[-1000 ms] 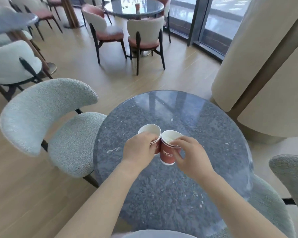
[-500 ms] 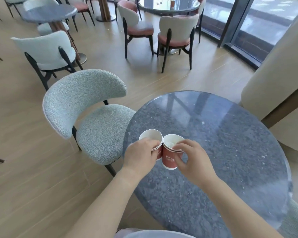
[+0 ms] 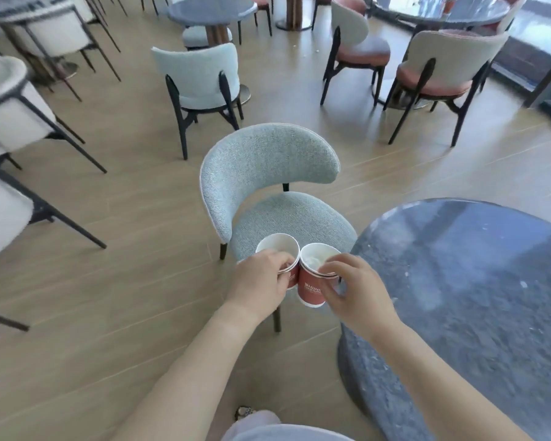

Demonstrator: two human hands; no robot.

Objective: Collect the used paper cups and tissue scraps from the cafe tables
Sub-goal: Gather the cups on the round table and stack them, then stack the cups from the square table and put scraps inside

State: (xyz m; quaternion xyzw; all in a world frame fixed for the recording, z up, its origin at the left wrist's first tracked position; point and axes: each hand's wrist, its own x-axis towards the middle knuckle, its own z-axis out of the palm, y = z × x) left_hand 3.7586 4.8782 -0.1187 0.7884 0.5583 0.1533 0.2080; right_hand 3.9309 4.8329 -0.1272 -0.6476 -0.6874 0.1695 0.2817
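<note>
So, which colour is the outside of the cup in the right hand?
Red with white lettering, on the cup in the right hand, head view.

Bare dark speckled round table [image 3: 477, 297]

This is a cafe seating area: round dark stone tables [image 3: 477, 281] ringed by padded chairs [image 3: 268, 192] repeat across a wooden floor [image 3: 109, 249].

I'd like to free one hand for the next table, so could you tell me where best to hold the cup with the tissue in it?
Probably stay high on the right cup, coming from above, as the right hand does: the wall widens toward the rim.
</note>
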